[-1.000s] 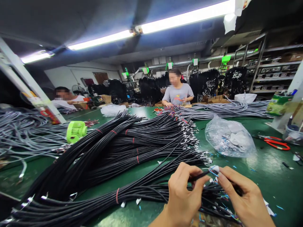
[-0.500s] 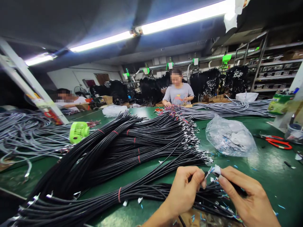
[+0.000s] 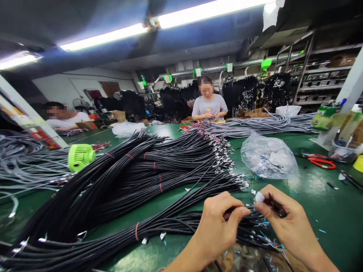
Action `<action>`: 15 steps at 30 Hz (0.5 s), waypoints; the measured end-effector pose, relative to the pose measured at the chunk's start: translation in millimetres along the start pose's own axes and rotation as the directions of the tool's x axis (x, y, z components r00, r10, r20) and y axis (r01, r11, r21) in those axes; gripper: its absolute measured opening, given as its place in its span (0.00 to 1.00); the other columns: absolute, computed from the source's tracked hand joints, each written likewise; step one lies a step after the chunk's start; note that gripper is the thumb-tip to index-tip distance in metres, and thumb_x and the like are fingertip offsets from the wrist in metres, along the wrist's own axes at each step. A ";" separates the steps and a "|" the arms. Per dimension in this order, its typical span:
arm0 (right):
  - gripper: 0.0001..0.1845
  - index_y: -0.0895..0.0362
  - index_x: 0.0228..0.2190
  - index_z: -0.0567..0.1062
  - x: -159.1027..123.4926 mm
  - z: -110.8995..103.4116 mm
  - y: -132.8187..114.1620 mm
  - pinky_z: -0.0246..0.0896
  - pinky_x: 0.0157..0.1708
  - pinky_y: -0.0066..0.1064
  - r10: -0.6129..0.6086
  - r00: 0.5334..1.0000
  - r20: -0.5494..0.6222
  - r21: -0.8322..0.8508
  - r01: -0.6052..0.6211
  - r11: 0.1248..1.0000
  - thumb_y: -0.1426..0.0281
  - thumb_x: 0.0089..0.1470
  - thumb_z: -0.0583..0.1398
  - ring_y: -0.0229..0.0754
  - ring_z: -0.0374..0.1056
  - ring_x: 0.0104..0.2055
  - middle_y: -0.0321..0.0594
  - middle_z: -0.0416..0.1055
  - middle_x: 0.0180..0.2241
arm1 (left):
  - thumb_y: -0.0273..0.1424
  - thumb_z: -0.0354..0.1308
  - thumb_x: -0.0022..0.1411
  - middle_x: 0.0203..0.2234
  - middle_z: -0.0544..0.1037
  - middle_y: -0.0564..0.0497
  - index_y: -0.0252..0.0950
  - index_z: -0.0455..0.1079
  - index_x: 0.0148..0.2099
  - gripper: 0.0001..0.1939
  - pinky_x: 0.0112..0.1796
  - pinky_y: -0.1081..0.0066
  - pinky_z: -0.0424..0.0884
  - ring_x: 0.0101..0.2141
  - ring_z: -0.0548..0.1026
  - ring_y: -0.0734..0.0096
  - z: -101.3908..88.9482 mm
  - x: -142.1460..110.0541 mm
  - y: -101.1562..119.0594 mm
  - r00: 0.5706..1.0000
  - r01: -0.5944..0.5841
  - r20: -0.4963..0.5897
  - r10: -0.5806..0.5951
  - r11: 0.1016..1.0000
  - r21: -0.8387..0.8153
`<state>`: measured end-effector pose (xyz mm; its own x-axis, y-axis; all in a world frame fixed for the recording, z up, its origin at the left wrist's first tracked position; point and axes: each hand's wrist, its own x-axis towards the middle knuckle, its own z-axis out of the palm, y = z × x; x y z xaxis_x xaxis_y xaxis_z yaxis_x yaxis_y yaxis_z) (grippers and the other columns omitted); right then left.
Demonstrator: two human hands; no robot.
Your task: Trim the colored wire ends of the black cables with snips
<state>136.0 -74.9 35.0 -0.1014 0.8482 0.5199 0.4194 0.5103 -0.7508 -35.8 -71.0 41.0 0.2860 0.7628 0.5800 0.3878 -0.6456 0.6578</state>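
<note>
My left hand (image 3: 218, 226) pinches the end of a black cable (image 3: 241, 209) just above the green table (image 3: 326, 211). My right hand (image 3: 283, 223) is closed beside it, with a small white connector (image 3: 259, 197) at its thumb and forefinger and a few more dark cable ends tucked in its fingers. The two hands almost touch at the fingertips. Under and left of them lies a big heap of black cable bundles (image 3: 136, 181) tied with red bands, their stripped ends pointing right.
A clear plastic bag of small parts (image 3: 268, 156) lies behind my right hand. Red-handled cutters (image 3: 320, 161) and containers sit far right. A green fan (image 3: 78, 156) and grey cables (image 3: 25, 162) are left. Two other people work at the table's far side.
My hands have drawn closer together, and the left fingers now grip the black cable end next to the white connector. The view has shifted slightly right.
</note>
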 end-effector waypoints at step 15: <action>0.09 0.54 0.28 0.68 -9.3 16.9 13.3 0.53 0.27 0.30 -0.177 0.969 -0.171 -0.332 0.113 0.936 0.80 0.46 0.56 0.39 0.60 0.26 0.35 0.63 0.26 | 0.26 0.60 0.54 0.17 0.69 0.53 0.32 0.73 0.22 0.09 0.24 0.75 0.58 0.22 0.64 0.74 6.9 6.6 -2.9 0.952 0.306 0.067 -0.299 0.934 -0.183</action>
<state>127.3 -73.6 13.3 -0.0185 0.7073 0.7066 0.6812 0.5262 -0.5089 -29.0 -63.8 39.6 0.2152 0.9216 0.3230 0.2897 -0.3761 0.8801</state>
